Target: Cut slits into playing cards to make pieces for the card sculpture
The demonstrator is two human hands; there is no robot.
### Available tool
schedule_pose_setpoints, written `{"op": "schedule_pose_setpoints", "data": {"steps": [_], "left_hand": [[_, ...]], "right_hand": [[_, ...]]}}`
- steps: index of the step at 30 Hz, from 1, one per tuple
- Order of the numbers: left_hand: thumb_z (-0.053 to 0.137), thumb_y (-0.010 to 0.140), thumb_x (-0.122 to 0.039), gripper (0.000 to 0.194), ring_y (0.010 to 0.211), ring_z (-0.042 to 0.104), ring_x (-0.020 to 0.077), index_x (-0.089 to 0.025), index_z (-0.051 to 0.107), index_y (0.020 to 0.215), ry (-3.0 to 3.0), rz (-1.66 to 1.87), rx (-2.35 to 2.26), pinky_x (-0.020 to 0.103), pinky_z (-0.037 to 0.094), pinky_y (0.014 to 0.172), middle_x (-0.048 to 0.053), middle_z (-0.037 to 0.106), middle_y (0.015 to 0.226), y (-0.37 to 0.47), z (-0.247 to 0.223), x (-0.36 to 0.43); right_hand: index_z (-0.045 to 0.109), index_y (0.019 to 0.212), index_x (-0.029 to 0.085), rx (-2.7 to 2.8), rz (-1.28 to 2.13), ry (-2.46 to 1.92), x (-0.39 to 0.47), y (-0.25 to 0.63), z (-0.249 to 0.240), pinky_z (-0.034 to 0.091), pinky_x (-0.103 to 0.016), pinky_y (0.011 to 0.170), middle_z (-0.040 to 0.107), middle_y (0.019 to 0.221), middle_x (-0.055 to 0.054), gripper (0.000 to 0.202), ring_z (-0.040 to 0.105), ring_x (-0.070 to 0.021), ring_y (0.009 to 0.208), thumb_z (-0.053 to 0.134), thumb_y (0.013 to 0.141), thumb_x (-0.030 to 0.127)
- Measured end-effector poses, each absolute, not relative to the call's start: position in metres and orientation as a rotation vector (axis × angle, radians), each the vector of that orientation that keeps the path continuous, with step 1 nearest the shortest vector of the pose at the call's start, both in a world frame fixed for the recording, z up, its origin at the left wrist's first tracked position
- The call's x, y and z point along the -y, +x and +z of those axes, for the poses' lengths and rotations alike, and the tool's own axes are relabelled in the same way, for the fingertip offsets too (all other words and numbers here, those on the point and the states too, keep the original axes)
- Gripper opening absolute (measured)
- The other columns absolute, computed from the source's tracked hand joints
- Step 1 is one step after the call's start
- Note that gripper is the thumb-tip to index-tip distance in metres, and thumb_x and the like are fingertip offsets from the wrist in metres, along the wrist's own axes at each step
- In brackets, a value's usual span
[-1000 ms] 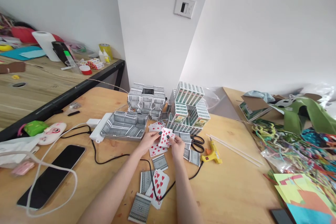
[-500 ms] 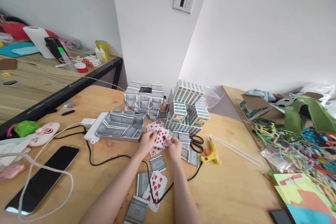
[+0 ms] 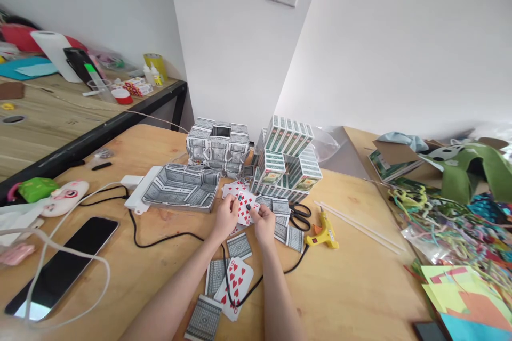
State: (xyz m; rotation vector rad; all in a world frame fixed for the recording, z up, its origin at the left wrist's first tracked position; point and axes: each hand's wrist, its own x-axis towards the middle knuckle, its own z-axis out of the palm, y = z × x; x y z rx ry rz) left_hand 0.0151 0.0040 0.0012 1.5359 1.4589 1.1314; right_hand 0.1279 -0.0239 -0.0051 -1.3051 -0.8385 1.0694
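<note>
Between my two hands is a red diamond playing card (image 3: 245,209), face up above other cards. My left hand (image 3: 228,214) pinches its left edge, and my right hand (image 3: 264,219) pinches its right edge. Face-up red cards (image 3: 234,188) lie just behind it. Patterned card pieces (image 3: 282,218) are right of my right hand. Nearer to me lie a small patterned piece (image 3: 239,246), a heart card (image 3: 236,282) and another patterned piece (image 3: 204,318). A card-covered tray (image 3: 182,186) stands left of my hands, with a card-covered structure (image 3: 218,144) behind it.
Stacked card boxes (image 3: 286,162) stand behind my right hand. Black scissors (image 3: 300,217), a yellow glue gun (image 3: 325,230) and clear sticks (image 3: 360,228) lie right. Its black cable (image 3: 256,290) crosses the cards. A phone (image 3: 62,269) and white cable are left.
The view has shifted slightly, so the wall plate sits higher in it. Both hands keep their pinch on the card, with barely any movement.
</note>
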Motion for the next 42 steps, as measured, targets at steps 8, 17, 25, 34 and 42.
{"op": "schedule_pose_setpoints", "data": {"steps": [8,17,25,34,42], "left_hand": [[0.044,0.078,-0.033,0.022,0.047,0.040,0.0103,-0.018,0.044,0.062,1.446,1.081,-1.370,0.021,0.029,0.047,-0.005,0.041,0.051,0.011,0.002,-0.006],[0.052,0.073,-0.032,0.018,0.055,0.045,0.0102,-0.016,0.056,0.077,1.449,0.935,-1.113,0.021,0.037,0.052,-0.002,0.050,0.061,-0.004,0.003,-0.007],[0.051,0.072,-0.032,0.018,0.054,0.043,0.0092,-0.015,0.056,0.073,1.458,0.913,-1.126,0.020,0.035,0.052,-0.003,0.050,0.059,-0.003,0.008,-0.009],[0.052,0.070,-0.035,0.021,0.051,0.041,0.0098,-0.014,0.058,0.072,1.441,0.855,-1.128,0.021,0.033,0.049,-0.002,0.048,0.056,-0.004,0.011,-0.012],[0.048,0.073,-0.029,0.017,0.050,0.039,0.0088,-0.016,0.050,0.063,1.559,0.822,-1.093,0.020,0.032,0.048,-0.004,0.043,0.054,-0.007,0.011,-0.014]], "right_hand": [[0.059,0.067,0.015,0.815,1.048,-1.336,0.024,0.133,-0.010,0.033,-0.021,0.044,0.055,0.052,0.002,0.028,0.044,-0.0102,0.047,0.065,0.063,0.042],[0.061,0.077,0.015,0.797,0.984,-1.347,0.024,0.137,-0.013,0.038,-0.022,0.046,0.061,0.056,-0.002,0.031,0.052,-0.0144,0.054,0.065,0.065,0.043],[0.060,0.075,0.016,0.862,0.955,-1.377,0.025,0.138,-0.014,0.035,-0.022,0.046,0.058,0.054,0.000,0.031,0.051,-0.0136,0.053,0.064,0.065,0.045],[0.056,0.065,0.017,0.915,0.881,-1.438,0.027,0.138,-0.014,0.032,-0.021,0.045,0.053,0.050,0.003,0.027,0.044,-0.0110,0.048,0.064,0.065,0.043],[0.053,0.064,0.019,0.961,0.935,-1.404,0.028,0.140,-0.013,0.031,-0.022,0.047,0.050,0.052,0.004,0.021,0.041,-0.0109,0.048,0.056,0.072,0.038]]}}
